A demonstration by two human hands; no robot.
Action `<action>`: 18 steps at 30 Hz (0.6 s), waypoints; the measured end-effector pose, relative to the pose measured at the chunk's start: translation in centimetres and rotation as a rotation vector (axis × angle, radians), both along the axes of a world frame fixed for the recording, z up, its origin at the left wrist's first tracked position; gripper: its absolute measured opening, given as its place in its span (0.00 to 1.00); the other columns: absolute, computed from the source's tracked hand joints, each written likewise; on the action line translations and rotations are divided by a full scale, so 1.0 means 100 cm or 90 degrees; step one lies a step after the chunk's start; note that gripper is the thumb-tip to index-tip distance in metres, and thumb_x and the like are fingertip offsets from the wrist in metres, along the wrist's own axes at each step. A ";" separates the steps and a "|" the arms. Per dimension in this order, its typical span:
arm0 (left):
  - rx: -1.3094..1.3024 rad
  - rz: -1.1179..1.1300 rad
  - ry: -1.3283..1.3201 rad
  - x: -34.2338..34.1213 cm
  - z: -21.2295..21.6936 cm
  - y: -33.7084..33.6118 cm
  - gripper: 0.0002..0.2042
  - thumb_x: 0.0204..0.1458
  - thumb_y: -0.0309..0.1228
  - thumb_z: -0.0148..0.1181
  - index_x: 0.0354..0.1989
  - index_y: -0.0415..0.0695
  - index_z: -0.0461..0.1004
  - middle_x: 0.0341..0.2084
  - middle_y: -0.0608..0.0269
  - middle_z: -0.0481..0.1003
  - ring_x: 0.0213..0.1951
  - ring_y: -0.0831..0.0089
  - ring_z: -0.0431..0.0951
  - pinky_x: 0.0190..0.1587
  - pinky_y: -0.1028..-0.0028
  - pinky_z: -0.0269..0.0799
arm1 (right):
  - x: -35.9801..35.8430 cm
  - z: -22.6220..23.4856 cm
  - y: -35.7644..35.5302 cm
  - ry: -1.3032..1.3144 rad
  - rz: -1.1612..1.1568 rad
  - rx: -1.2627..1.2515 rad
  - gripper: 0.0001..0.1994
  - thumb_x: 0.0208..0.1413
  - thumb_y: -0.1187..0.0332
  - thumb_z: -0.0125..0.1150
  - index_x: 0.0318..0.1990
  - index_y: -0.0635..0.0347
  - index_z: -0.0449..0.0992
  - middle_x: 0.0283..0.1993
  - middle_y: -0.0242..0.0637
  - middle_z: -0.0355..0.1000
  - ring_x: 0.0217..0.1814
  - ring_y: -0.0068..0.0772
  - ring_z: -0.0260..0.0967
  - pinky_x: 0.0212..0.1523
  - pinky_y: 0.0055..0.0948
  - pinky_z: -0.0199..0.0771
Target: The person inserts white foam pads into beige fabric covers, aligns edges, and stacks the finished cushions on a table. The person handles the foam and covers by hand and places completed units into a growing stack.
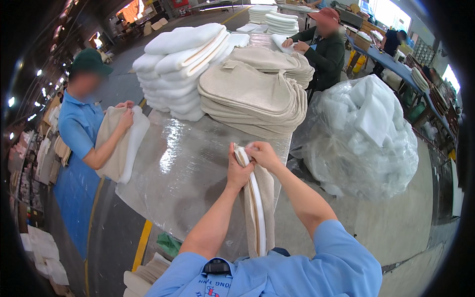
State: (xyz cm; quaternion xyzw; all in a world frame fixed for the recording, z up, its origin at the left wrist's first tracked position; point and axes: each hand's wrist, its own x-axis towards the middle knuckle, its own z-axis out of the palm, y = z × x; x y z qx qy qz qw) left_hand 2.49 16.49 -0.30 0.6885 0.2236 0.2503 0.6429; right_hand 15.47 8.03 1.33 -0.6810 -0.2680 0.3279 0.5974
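Note:
A beige fabric cushion cover [268,198] hangs edge-on in front of my body, with white padding [258,213] and a brown strip showing along its open side. Its upper end is held between my two hands, above the near part of the table. My left hand [238,173] is wrapped round the left side of that end, thumb up. On the right, my right hand [263,155] pinches the top edge, fingers closed on the fabric. The cover's lower end reaches down to my waist.
Stacks of beige covers [247,94] and white padding [185,39] stand on the plastic-covered table [168,173]. A big clear bag of white padding [366,143] sits at right. One person [81,119] at left handles a similar cover; another [329,54] works at the far side.

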 end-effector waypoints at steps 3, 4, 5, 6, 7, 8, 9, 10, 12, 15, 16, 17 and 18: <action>0.118 0.021 0.072 0.003 0.003 -0.001 0.54 0.52 0.27 0.72 0.82 0.41 0.37 0.69 0.44 0.64 0.67 0.55 0.70 0.69 0.63 0.69 | -0.004 0.006 0.001 0.031 0.021 0.079 0.06 0.68 0.71 0.62 0.44 0.64 0.83 0.33 0.31 0.78 0.33 0.20 0.72 0.36 0.27 0.74; 0.138 0.030 0.059 0.000 0.006 0.006 0.54 0.52 0.28 0.72 0.82 0.40 0.38 0.70 0.44 0.63 0.68 0.54 0.70 0.69 0.63 0.68 | -0.002 0.023 0.009 0.066 0.038 0.165 0.07 0.68 0.71 0.62 0.45 0.65 0.83 0.34 0.32 0.79 0.34 0.21 0.72 0.38 0.28 0.75; 0.157 0.040 0.046 -0.006 0.007 0.011 0.54 0.52 0.29 0.72 0.82 0.40 0.38 0.71 0.44 0.63 0.69 0.53 0.69 0.70 0.62 0.67 | -0.003 0.039 0.014 0.053 0.032 0.203 0.07 0.68 0.71 0.62 0.45 0.66 0.82 0.34 0.32 0.79 0.35 0.21 0.73 0.39 0.28 0.75; 0.158 0.040 0.038 -0.012 0.008 0.006 0.54 0.52 0.30 0.73 0.82 0.39 0.39 0.72 0.44 0.62 0.70 0.52 0.68 0.71 0.62 0.66 | -0.005 0.042 0.008 0.045 0.017 0.223 0.08 0.69 0.71 0.61 0.46 0.67 0.82 0.34 0.32 0.79 0.35 0.22 0.73 0.40 0.28 0.75; 0.191 0.091 0.042 -0.011 0.008 -0.001 0.54 0.52 0.32 0.75 0.82 0.39 0.41 0.73 0.42 0.61 0.72 0.49 0.65 0.74 0.58 0.61 | -0.009 0.049 0.004 0.036 0.002 0.243 0.09 0.69 0.71 0.61 0.46 0.68 0.82 0.33 0.33 0.79 0.35 0.22 0.73 0.41 0.28 0.76; 0.275 0.131 0.046 -0.013 0.009 -0.006 0.53 0.52 0.33 0.75 0.81 0.38 0.44 0.73 0.41 0.61 0.73 0.48 0.65 0.74 0.56 0.60 | -0.009 0.046 0.005 -0.021 -0.001 0.217 0.09 0.70 0.71 0.60 0.47 0.67 0.81 0.34 0.31 0.77 0.36 0.21 0.72 0.40 0.27 0.75; 0.345 0.157 0.024 -0.004 0.016 -0.021 0.51 0.52 0.34 0.75 0.81 0.38 0.47 0.74 0.39 0.61 0.73 0.46 0.64 0.74 0.54 0.59 | 0.004 0.042 -0.007 -0.103 -0.019 0.178 0.09 0.71 0.70 0.60 0.48 0.67 0.81 0.34 0.30 0.76 0.36 0.20 0.70 0.40 0.25 0.74; 0.427 0.200 0.018 -0.002 0.019 -0.025 0.50 0.51 0.34 0.76 0.80 0.38 0.50 0.74 0.37 0.61 0.74 0.45 0.64 0.75 0.52 0.58 | 0.008 0.043 -0.010 -0.170 -0.021 0.150 0.09 0.73 0.70 0.59 0.49 0.67 0.81 0.34 0.28 0.75 0.37 0.19 0.69 0.40 0.24 0.73; 0.489 0.200 -0.034 -0.007 0.022 -0.021 0.42 0.54 0.34 0.73 0.76 0.39 0.59 0.72 0.42 0.65 0.74 0.47 0.65 0.75 0.50 0.57 | -0.007 0.042 -0.020 -0.136 0.001 0.081 0.14 0.73 0.70 0.58 0.62 0.65 0.76 0.39 0.31 0.78 0.41 0.21 0.72 0.45 0.25 0.74; 0.612 0.176 -0.021 -0.019 0.019 -0.018 0.31 0.56 0.30 0.70 0.70 0.41 0.71 0.68 0.50 0.72 0.72 0.50 0.68 0.74 0.49 0.57 | -0.033 0.043 -0.028 -0.054 -0.005 -0.007 0.28 0.74 0.70 0.57 0.78 0.57 0.59 0.54 0.37 0.78 0.53 0.25 0.75 0.54 0.26 0.74; 0.655 0.165 -0.009 -0.021 0.020 -0.019 0.28 0.56 0.28 0.69 0.68 0.42 0.74 0.66 0.53 0.75 0.71 0.50 0.70 0.74 0.49 0.57 | -0.038 0.044 -0.029 -0.031 -0.015 -0.037 0.34 0.74 0.69 0.57 0.83 0.54 0.52 0.60 0.39 0.78 0.58 0.27 0.76 0.58 0.27 0.74; 0.628 0.159 -0.016 -0.023 0.020 -0.024 0.26 0.56 0.28 0.68 0.65 0.43 0.76 0.64 0.55 0.77 0.69 0.51 0.71 0.74 0.49 0.57 | -0.043 0.043 -0.031 -0.010 -0.022 -0.003 0.35 0.75 0.68 0.56 0.84 0.52 0.48 0.64 0.40 0.76 0.61 0.28 0.74 0.59 0.28 0.73; 0.599 0.159 -0.031 -0.018 0.024 -0.034 0.23 0.56 0.28 0.67 0.63 0.43 0.78 0.62 0.56 0.79 0.68 0.51 0.73 0.74 0.49 0.57 | -0.043 0.040 -0.037 0.004 -0.028 0.029 0.37 0.76 0.66 0.55 0.85 0.49 0.43 0.67 0.40 0.73 0.63 0.29 0.73 0.61 0.29 0.72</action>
